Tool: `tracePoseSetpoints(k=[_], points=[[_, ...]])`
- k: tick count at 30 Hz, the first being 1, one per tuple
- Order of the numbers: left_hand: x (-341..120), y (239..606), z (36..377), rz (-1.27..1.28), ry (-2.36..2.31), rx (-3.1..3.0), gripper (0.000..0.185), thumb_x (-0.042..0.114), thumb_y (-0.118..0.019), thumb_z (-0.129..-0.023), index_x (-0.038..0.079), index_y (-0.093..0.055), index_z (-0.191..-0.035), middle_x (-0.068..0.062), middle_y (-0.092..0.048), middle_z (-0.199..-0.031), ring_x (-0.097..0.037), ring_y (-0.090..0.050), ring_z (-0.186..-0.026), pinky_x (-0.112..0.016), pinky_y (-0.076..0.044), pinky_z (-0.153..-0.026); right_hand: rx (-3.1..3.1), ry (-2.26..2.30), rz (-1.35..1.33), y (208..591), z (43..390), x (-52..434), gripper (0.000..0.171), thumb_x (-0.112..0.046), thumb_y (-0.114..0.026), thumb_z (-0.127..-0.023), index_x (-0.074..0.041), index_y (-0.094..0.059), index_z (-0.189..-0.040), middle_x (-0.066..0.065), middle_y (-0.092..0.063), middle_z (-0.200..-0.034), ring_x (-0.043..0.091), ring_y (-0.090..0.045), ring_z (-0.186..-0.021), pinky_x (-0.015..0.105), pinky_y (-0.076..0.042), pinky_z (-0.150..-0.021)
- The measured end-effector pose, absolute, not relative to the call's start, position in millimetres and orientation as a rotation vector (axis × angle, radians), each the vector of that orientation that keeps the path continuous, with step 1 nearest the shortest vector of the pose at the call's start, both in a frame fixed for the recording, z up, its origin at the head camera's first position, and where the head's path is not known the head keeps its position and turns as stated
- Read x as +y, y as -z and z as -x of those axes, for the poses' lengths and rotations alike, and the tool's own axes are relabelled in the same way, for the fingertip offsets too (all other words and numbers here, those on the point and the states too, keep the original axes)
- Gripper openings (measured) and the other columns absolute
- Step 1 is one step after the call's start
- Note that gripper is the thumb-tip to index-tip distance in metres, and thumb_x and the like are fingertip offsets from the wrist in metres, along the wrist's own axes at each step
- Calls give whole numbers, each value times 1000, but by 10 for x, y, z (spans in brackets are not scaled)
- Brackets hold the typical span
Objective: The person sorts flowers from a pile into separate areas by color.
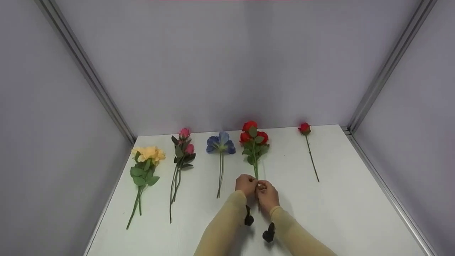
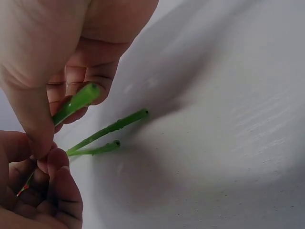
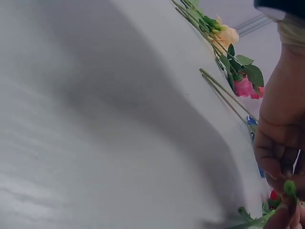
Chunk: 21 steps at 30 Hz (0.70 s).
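My hands sit between the blue flower on my left and the single red rose on my right; bare white table lies open toward that rose. 3 grey walls close the space.

White table, five flower stems lying apparently flat, side by side

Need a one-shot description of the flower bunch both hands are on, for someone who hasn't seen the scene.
On the white table, five flower stems lie in a row, blooms toward the back wall. Fourth from the left, between the blue flower and the single red rose, is the red rose bunch. Only it has several red blooms, and both hands pinch its stem ends.
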State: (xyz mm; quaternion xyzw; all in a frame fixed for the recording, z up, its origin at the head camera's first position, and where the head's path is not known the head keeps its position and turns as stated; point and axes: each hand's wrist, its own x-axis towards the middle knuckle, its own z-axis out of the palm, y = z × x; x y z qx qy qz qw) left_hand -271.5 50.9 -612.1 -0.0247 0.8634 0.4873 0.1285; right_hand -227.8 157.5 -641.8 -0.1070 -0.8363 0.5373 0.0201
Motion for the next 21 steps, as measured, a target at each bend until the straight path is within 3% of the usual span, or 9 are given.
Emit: tracePoseSetpoints(k=[8, 21], points=[[566, 6293, 2694, 160, -1452, 2600, 11, 19, -67, -89, 11, -72, -83, 3, -65, -76, -12, -59, -71, -33, -51, -67, -2595, -1695, 334, 6466, 2273, 1613, 25, -9, -61, -92, -3, -63, -117, 7, -67, -98, 21, -63, -89, 39, -51, -77], [607, 6509, 2595, 197, -1475, 2630, 7, 17, -72, -84, 11, -70, -81, 3, -64, -74, -12, -59, -69, -32, -50, -63, -2657, -1683, 394, 6614, 2279, 1685, 23, -11, -64, -91, -1, -63, -111, 8, -67, -98, 18, -63, -83, 33, -52, -71]])
